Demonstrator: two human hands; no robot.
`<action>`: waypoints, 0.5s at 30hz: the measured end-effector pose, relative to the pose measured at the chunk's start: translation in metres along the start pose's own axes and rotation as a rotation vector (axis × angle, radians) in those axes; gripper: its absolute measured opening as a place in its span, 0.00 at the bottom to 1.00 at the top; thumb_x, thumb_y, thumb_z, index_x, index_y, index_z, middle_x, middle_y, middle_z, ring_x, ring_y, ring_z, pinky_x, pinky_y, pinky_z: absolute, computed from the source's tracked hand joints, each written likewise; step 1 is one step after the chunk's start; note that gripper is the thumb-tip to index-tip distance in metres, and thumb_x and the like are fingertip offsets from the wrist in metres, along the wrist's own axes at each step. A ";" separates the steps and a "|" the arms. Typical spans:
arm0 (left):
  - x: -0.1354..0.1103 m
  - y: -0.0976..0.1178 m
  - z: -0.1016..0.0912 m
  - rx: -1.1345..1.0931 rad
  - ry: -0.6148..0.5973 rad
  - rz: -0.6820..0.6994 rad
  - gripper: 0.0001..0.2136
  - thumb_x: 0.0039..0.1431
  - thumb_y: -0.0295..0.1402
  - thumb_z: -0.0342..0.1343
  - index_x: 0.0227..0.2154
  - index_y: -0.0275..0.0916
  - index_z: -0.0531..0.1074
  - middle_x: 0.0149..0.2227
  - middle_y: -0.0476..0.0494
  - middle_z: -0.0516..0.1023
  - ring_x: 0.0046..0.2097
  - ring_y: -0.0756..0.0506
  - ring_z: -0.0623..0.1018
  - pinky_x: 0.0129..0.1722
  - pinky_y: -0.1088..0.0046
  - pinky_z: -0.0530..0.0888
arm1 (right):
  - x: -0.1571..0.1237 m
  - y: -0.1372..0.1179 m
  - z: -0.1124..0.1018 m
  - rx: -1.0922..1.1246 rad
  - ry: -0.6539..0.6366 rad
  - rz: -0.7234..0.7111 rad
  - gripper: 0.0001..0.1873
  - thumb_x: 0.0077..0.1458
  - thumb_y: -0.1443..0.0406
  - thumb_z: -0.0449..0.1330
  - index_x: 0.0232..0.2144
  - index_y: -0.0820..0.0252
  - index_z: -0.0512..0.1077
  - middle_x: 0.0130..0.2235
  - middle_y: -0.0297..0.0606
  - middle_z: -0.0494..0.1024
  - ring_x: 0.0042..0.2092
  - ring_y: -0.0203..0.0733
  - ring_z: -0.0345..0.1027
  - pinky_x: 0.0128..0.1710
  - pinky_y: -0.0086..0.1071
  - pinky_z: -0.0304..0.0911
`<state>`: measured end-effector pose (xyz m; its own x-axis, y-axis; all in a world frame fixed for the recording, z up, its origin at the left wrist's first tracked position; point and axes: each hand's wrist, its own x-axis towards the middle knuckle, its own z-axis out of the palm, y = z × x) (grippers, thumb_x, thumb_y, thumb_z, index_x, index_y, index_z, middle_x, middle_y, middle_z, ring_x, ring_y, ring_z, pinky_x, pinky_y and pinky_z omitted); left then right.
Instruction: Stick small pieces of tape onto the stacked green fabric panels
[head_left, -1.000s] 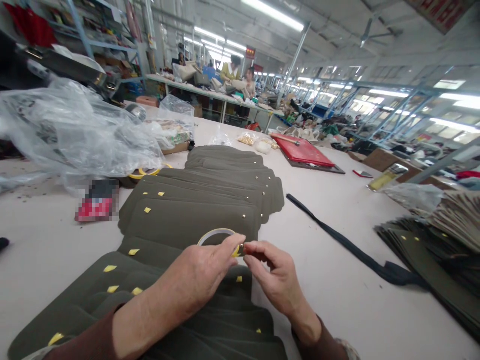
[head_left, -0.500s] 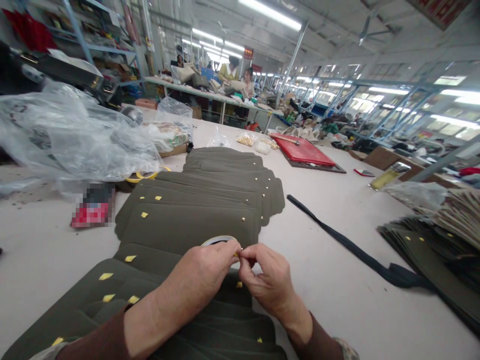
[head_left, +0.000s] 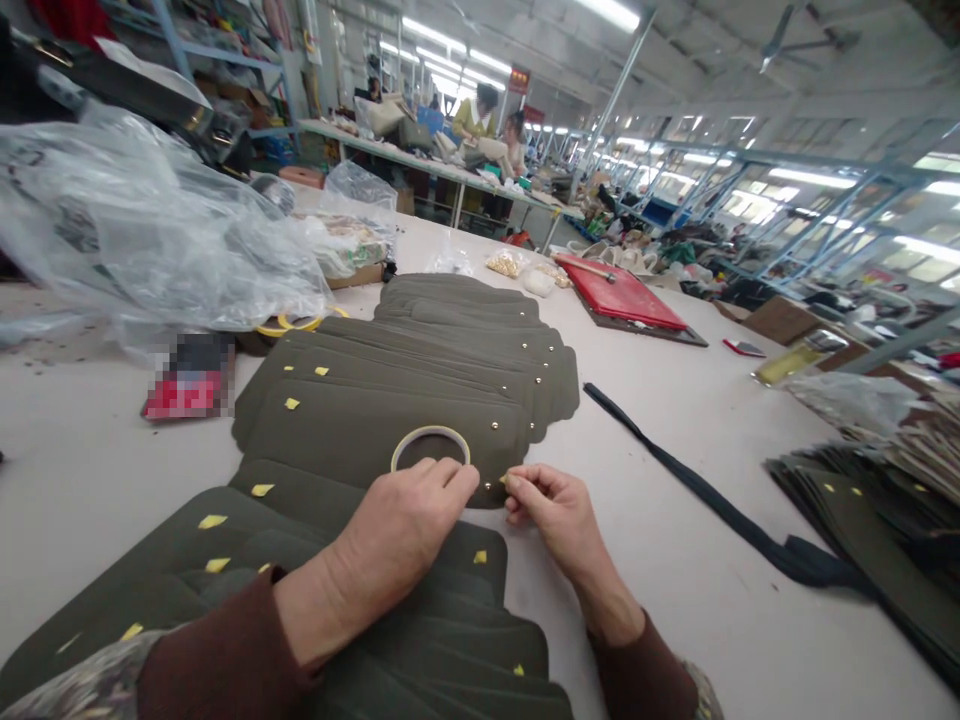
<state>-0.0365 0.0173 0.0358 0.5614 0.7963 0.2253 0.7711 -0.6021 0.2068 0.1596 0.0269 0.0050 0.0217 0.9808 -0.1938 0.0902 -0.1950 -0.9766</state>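
Note:
My left hand (head_left: 416,515) is closed on a narrow roll of yellow tape (head_left: 431,432), which stands up behind the fingers. Thumb and forefinger of my right hand (head_left: 551,510) pinch a small piece of yellow tape (head_left: 505,480) a little to the right of the roll. Under both hands lie overlapping dark olive panels (head_left: 360,395) with rounded corners. Small gold studs (head_left: 495,426) show along the right edges of the upper panels. Yellow tape pieces (head_left: 213,521) are stuck on several panels at the left and lower down.
Clear plastic bags (head_left: 150,230) heap up at the left behind a red-and-black packet (head_left: 191,375). A dark strap (head_left: 690,485) crosses the table at right, near stacked panels (head_left: 847,530). A hammer (head_left: 585,266) rests on a red board (head_left: 622,292). People (head_left: 474,118) work at a far table.
My hands have moved apart, the right one drawing away to the right with a tape piece. More of the tape roll now shows above my left hand. The view has shifted slightly.

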 end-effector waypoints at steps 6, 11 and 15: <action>0.001 0.001 0.003 0.006 -0.238 -0.010 0.07 0.62 0.24 0.46 0.37 0.39 0.67 0.36 0.44 0.74 0.37 0.43 0.73 0.33 0.67 0.73 | -0.005 0.005 -0.003 -0.192 -0.055 -0.009 0.14 0.49 0.57 0.63 0.29 0.66 0.76 0.21 0.33 0.74 0.19 0.31 0.65 0.20 0.25 0.62; 0.000 0.005 0.003 -0.044 -0.270 -0.029 0.07 0.63 0.25 0.46 0.37 0.39 0.68 0.36 0.44 0.74 0.38 0.43 0.73 0.34 0.66 0.73 | -0.010 0.000 0.000 -0.442 -0.094 -0.095 0.10 0.51 0.63 0.60 0.26 0.63 0.77 0.19 0.32 0.74 0.21 0.33 0.65 0.21 0.25 0.60; -0.001 0.004 0.004 -0.043 -0.263 -0.028 0.07 0.63 0.25 0.46 0.38 0.39 0.68 0.36 0.44 0.74 0.37 0.43 0.74 0.34 0.67 0.73 | -0.012 -0.005 0.007 -0.606 -0.088 -0.224 0.08 0.51 0.67 0.58 0.25 0.61 0.77 0.24 0.34 0.78 0.26 0.36 0.69 0.26 0.27 0.62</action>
<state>-0.0332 0.0141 0.0324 0.6027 0.7972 -0.0348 0.7774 -0.5768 0.2508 0.1519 0.0160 0.0114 -0.1417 0.9896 -0.0239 0.6293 0.0714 -0.7739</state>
